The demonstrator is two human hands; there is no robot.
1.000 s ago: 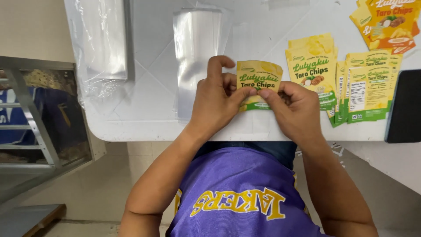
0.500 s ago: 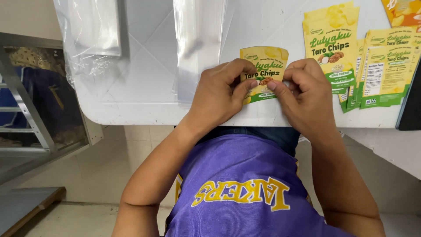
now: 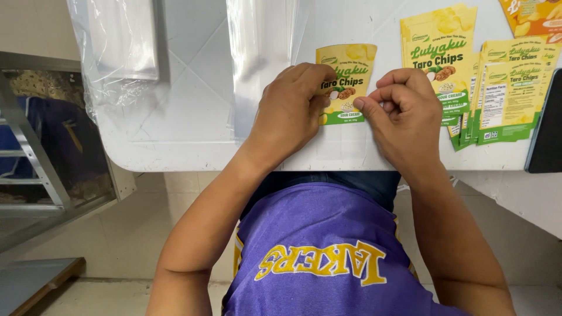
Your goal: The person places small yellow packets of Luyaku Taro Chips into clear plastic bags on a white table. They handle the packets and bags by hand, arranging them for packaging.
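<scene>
A white table [image 3: 193, 126] stands over a tiled floor, a metal frame [image 3: 35, 164] at its left. The left hand [image 3: 290, 111] presses a yellow-and-green label [image 3: 351, 73] flat near the table's front edge; the right hand [image 3: 401, 114] pinches its right edge. More labels [image 3: 497, 93] lie right, clear bags [image 3: 260, 52] left

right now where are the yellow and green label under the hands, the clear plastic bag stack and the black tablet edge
yellow and green paper label [image 3: 351, 64], head view, its upper yellow part
clear plastic bag stack [image 3: 257, 52], head view, its middle
black flat tablet [image 3: 547, 126], head view, its visible left side
</scene>
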